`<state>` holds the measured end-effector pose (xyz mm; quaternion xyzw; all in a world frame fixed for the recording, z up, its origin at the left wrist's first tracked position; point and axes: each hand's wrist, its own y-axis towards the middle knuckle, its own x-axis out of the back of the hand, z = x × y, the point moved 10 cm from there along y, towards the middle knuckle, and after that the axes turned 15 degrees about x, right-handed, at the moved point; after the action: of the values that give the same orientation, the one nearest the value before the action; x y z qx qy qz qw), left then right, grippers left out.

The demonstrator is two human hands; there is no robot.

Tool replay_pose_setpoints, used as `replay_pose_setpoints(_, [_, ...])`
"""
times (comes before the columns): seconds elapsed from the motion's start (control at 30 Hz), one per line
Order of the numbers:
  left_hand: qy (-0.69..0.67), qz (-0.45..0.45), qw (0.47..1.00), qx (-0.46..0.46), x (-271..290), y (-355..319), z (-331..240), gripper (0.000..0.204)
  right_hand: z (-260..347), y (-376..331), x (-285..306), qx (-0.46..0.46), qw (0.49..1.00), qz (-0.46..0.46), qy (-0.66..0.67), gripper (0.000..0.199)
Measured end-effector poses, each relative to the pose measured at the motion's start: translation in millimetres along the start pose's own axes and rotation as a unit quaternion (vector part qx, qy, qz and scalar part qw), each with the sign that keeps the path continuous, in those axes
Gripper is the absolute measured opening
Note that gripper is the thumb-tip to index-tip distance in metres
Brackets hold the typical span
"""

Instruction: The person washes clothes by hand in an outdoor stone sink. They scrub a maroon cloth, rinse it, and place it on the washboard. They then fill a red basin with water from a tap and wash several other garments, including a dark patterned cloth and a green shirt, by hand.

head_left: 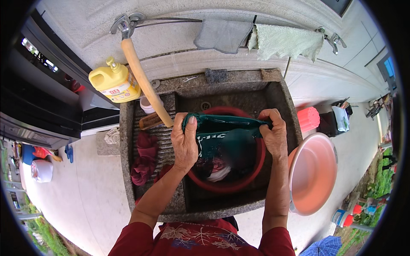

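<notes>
My left hand (184, 143) and right hand (273, 136), apart, each clamp an end of a dark green garment (226, 136), stretched over the red basin (252, 173) in the stone sink (265, 91). Basin holds more wet cloth. Pink basin (314, 173) leans outside the sink's right edge.

A yellow detergent jug (114, 81) stands at upper left beside a beige hose (145, 85) hanging from a wall tap (124, 24). A grey cloth (223, 35) and pale green towel (288, 42) hang along the top. A pink basin (314, 173) leans at right.
</notes>
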<state>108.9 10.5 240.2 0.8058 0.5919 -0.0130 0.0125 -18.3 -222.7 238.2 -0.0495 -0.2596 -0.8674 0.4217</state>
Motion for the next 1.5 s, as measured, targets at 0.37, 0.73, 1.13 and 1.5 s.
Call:
replay_pose_setpoints(0.37, [0.36,-0.014,0.931,-0.062,-8.7,-25.6,154.7,0.018,-181.4,-96.8,-29.5,-0.154,0.975,-0.13,-0.095,0.025])
replay_pose_setpoints(0.73, [0.615,0.225,0.748,0.109,-38.4,-64.5,350.5,0.021,-223.1,-187.8,-126.8,0.053,0.844,0.311,-0.433,0.035])
replay_pose_setpoints(1.13, [0.309,0.216,0.923,0.071,-21.8,-7.0,127.9,0.025,-86.7,-56.3,-17.6,-0.23,0.963,-0.014,0.138,0.022])
replay_pose_setpoints(1.5, [0.356,0.255,0.894,-0.09,-31.5,-2.6,-84.3,0.032,67.9,2.5,46.4,-0.073,0.971,-0.025,0.227,0.016])
